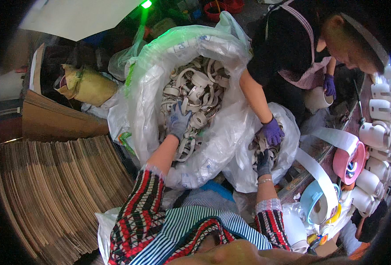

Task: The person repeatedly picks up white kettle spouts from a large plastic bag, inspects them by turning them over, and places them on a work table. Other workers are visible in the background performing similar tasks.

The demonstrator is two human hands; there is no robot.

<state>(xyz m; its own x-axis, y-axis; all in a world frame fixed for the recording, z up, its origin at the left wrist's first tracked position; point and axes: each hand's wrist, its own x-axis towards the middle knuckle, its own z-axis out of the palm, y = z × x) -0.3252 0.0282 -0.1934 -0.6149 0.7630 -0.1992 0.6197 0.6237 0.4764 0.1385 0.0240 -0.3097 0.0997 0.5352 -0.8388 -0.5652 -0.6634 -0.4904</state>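
Note:
My left hand (179, 120), in a grey glove, reaches into a large clear plastic bag (222, 152) filled with white curved plastic parts (200, 79). Its thumb and fingers close around one small white piece (184, 105). Over a smaller plastic bag (242, 174) to the right is my right hand (264, 162), in a darker glove. Its fingers curl down among white pieces there, and their tips are partly hidden. A co-worker's purple-gloved hand (273, 131) is in the same small bag, just beyond my right hand.
Stacked cardboard sheets (63, 194) stand at the left. The co-worker leans in from the far right, their other purple-gloved hand (329, 85) by a white cylindrical housing (317, 100). Several white housings (375, 134) line the right edge, near a pink tape roll (359, 164) and a blue one (310, 198).

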